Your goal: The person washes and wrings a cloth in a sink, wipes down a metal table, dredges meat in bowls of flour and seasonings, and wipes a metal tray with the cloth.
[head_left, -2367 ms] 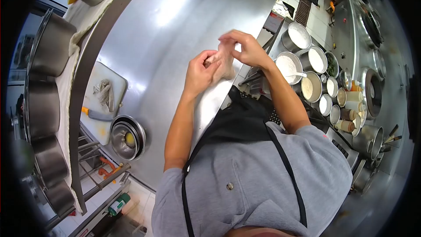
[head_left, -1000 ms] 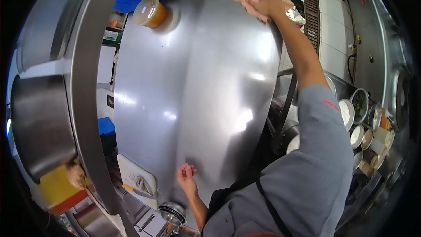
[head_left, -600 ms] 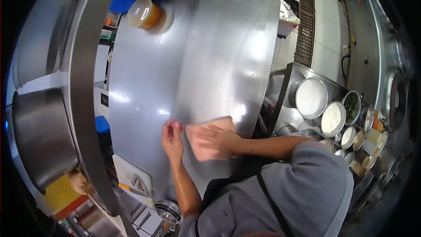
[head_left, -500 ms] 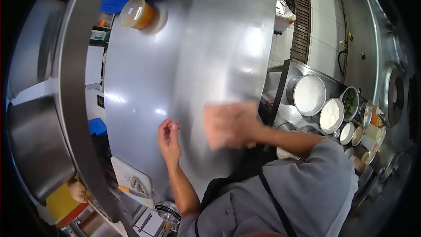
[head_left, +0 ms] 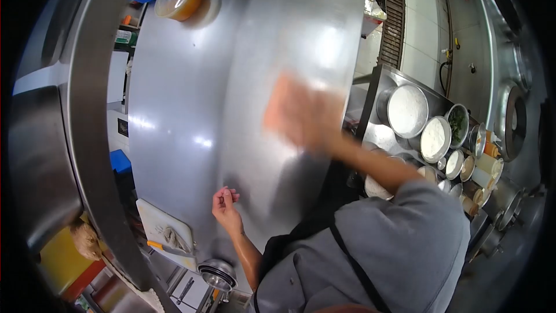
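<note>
My right hand [head_left: 315,119], smeared by motion, presses a pinkish-orange cloth [head_left: 277,107] on the steel table [head_left: 185,93], near its right edge. The cloth spreads out to the left of the hand and beneath it. My left hand [head_left: 226,204] hovers over the lower part of the table with its fingers curled loosely inward and nothing visible in them. Below and left of it are a white cutting board [head_left: 152,214] with a crumpled grey cloth [head_left: 174,237] and an orange-handled knife [head_left: 156,246], and some nested steel bowls [head_left: 217,274].
A lidded tub of orange liquid [head_left: 179,0] stands at the table's upper left. Right of the table, a lower stand holds several containers, among them a pot of white powder [head_left: 407,110] and a bowl of greens [head_left: 457,124]. A steel shelf [head_left: 87,122] runs along the left.
My right hand has brought the cloth from the table's far right corner toward me, then slightly back up the table. My left hand stays low on the left. The camera view has shifted.
</note>
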A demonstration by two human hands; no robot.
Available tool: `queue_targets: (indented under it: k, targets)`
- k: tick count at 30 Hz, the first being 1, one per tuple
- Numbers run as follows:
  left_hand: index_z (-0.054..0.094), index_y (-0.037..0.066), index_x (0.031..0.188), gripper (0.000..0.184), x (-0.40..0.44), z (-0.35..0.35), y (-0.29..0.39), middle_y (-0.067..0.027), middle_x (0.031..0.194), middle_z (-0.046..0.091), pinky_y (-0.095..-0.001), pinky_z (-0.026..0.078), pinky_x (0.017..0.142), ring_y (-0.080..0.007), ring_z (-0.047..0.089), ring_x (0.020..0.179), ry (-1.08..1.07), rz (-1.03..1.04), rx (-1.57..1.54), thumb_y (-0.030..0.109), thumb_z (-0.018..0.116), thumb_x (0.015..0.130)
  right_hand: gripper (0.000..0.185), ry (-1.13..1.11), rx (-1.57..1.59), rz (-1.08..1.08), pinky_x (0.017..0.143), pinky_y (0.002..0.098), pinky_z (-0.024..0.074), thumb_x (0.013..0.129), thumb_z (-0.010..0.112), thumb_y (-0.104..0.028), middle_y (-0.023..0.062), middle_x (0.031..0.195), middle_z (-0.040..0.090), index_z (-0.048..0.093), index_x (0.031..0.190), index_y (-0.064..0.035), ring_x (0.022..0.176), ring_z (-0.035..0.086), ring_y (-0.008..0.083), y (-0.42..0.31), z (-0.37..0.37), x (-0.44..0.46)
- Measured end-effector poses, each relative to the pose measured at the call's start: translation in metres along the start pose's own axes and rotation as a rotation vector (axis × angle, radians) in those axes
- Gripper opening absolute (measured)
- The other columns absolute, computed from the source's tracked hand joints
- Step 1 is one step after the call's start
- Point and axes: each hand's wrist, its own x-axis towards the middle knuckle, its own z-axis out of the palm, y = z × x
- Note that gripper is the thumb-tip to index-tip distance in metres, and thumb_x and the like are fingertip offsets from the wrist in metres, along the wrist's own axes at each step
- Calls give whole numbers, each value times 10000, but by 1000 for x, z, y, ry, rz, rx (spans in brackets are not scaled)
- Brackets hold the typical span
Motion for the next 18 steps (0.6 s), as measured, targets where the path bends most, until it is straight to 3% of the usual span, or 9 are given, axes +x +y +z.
queue_targets:
  k: [1,3,5,7,9,11,12,14,18]
  targets:
    - [608,-28,1076,190,7,4,4,-90,889,652,-263,510,696,-137,610,748,-22,13,-24,124,585,965,666,-637,493,-79,1107,613,208,849,573,-444,117,1583,244,414,1455,-217,1455,218,324,-28,-66,-13]
    - [609,-29,1074,191,12,-3,15,-90,888,652,-263,510,694,-137,609,747,-26,38,-28,126,585,965,668,-819,684,-373,1174,535,167,809,601,-506,75,1582,259,450,1430,-312,1468,204,264,-34,-86,-46]
    - [609,-27,1075,193,12,-7,22,-96,895,652,-263,511,698,-134,605,732,-41,71,-6,130,587,964,656,-980,486,-296,1158,533,205,830,583,-489,63,1552,327,441,1440,-292,1424,300,294,6,-82,12]
    - [612,-25,1064,188,9,-19,20,-94,882,655,-263,510,698,-133,603,724,28,62,5,132,590,963,637,-353,270,-59,1111,497,276,790,581,-462,42,1511,389,498,1396,-288,1372,376,264,76,7,59]
    - [616,-22,1054,184,-4,-42,13,-93,869,657,-262,510,698,-132,601,715,98,51,37,135,594,961,585,-354,1,64,1110,549,265,849,591,-439,129,1529,338,500,1382,-218,1410,290,362,126,34,173]
    - [624,-14,1036,192,-18,-49,-4,-87,840,662,-276,505,663,-147,609,686,152,12,84,161,593,964,665,-574,-275,-61,1050,632,300,839,594,-489,149,1536,307,461,1417,-188,1404,254,434,170,84,264]
    - [624,-14,1036,192,-27,-47,-9,-87,840,662,-276,505,663,-147,609,686,167,22,84,161,593,964,631,-493,-294,12,1028,619,312,837,585,-482,135,1505,332,468,1386,-195,1378,281,408,175,115,293]
    - [628,-21,1004,168,-38,-41,-15,-87,806,664,-266,503,685,-136,614,715,155,-84,17,137,608,952,564,-287,-175,154,985,593,336,833,567,-469,106,1443,382,480,1326,-211,1327,334,357,118,163,317]
    - [622,-23,1004,191,-26,-9,3,-96,815,667,-293,515,678,-149,613,691,71,-10,48,162,593,965,431,-130,169,-59,898,541,383,825,530,-443,50,1320,481,505,1205,-241,1225,440,255,-74,160,256]
